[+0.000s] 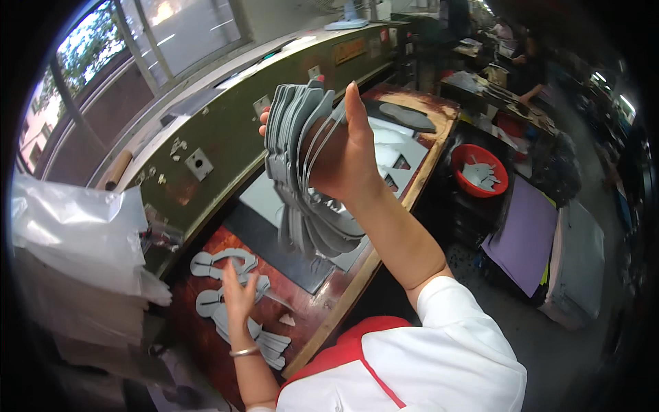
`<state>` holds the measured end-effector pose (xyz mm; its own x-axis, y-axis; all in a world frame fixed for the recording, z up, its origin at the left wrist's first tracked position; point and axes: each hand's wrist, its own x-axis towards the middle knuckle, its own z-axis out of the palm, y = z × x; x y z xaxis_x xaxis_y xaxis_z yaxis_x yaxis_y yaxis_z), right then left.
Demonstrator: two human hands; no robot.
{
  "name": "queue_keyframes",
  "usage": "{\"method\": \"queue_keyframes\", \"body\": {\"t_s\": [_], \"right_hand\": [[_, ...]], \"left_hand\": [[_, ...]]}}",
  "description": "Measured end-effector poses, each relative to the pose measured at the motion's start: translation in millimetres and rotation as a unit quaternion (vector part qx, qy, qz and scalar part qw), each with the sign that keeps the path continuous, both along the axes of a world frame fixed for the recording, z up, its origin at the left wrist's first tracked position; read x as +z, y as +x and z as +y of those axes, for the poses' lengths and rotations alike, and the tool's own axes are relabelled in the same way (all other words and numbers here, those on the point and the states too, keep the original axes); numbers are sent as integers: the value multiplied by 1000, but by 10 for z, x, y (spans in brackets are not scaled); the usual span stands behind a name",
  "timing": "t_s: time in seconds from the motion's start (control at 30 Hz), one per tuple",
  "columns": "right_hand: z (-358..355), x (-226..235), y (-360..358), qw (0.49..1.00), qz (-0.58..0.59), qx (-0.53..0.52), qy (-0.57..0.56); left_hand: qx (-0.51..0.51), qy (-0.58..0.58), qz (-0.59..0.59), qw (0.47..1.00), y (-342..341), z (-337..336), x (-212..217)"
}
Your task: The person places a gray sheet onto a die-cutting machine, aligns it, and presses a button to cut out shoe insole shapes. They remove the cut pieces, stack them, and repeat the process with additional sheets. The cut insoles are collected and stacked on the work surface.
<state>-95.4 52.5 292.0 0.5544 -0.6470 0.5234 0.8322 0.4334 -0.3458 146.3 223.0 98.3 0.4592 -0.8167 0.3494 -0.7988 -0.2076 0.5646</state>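
My right hand [353, 161] is raised over the table, closed round a thick stack of flat grey cut pieces [292, 130]. They stand on edge, fanned out, with curved outlines that look like shoe-upper parts. Thin curved bands [319, 151] show by the palm; I cannot tell whether they are part of the stack. Down at the left, my left hand [240, 295] lies over more grey cut pieces [208, 303] on the reddish tabletop [199, 336]. Its thumb and fingers are apart, touching the upper pieces there. A bracelet circles the left wrist.
A long green machine beam [226, 147] runs behind the table. Beneath the raised stack lie a black board [302, 264] and pale sheets [264, 199]. Clear plastic bags [75, 226] hang at left. On the right are a red bowl [463, 180] of grey scraps and purple sheets [525, 233].
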Motion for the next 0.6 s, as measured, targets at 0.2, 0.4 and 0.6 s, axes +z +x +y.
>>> {"method": "queue_keyframes", "body": {"t_s": [0.2,0.4,0.6], "right_hand": [[212,-164,287,987,105,-112,-50],[147,-372,301,992,86,-47,-74],[227,-687,517,638,409,-512,-404]], "left_hand": [[-138,-257,-32,956,-847,-268,884],[-110,-181,150,966,-1152,-601,779],[-95,-218,29,971,-984,-607,643]]}}
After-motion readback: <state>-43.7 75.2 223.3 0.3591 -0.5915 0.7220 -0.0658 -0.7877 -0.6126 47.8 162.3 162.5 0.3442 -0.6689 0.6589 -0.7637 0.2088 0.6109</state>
